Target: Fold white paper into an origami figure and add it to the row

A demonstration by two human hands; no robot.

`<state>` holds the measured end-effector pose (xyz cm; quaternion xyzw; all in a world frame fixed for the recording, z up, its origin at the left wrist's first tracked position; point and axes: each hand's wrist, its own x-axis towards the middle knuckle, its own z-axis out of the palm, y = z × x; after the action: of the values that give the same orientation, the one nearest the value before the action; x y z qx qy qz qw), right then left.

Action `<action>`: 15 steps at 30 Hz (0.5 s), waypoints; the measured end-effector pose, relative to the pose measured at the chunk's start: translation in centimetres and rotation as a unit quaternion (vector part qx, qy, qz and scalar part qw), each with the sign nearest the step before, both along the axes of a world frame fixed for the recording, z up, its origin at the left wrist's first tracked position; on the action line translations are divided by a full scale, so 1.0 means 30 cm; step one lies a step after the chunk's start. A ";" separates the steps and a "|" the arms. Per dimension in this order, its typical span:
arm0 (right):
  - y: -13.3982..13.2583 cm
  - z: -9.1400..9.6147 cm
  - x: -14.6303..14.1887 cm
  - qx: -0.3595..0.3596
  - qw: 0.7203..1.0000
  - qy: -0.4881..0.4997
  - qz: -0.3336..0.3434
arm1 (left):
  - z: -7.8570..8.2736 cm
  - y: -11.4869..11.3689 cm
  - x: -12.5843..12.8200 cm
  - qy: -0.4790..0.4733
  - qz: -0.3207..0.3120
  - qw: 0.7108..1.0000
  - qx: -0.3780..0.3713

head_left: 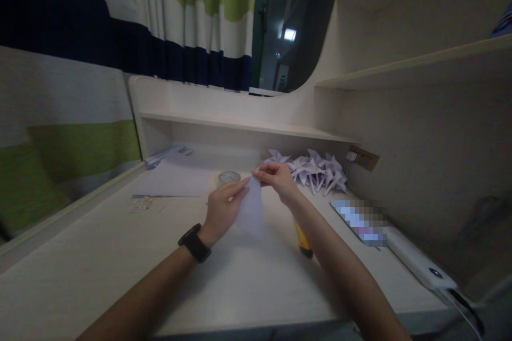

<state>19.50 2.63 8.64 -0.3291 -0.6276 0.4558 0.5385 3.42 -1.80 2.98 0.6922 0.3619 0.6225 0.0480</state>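
Both my hands hold one folded white sheet of paper [253,212] above the desk [120,256]. My left hand [224,208], with a black watch on its wrist, pinches the sheet's left edge. My right hand [276,177] pinches its top corner with closed fingers. The sheet hangs down between the two hands in a pointed, triangular shape.
A pile of folded white paper shapes [316,170] lies at the back right. A stack of white sheets [176,178] lies at the back left, a tape roll [229,177] behind my hands. A yellow tool [303,241] lies under my right forearm. A phone [360,221] and a white device [420,264] lie right.
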 end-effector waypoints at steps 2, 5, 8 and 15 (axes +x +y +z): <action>0.001 0.011 0.001 0.006 1.000 -0.008 0.005 | 0.001 -0.002 0.001 -0.010 0.002 1.000 -0.001; 0.003 0.023 -0.002 0.014 1.000 -0.022 0.001 | 0.004 -0.005 0.001 -0.017 0.002 1.000 -0.002; 0.006 0.028 -0.005 0.016 1.000 -0.027 0.001 | 0.004 -0.007 -0.001 -0.015 0.004 1.000 -0.002; 0.005 0.027 -0.001 0.017 1.000 -0.024 -0.004 | 0.004 -0.010 -0.003 -0.007 0.003 1.000 -0.015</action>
<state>19.47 2.77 9.45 -0.3334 -0.6468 0.4346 0.5307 3.34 -2.09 3.10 0.6859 0.3731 0.6220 0.0590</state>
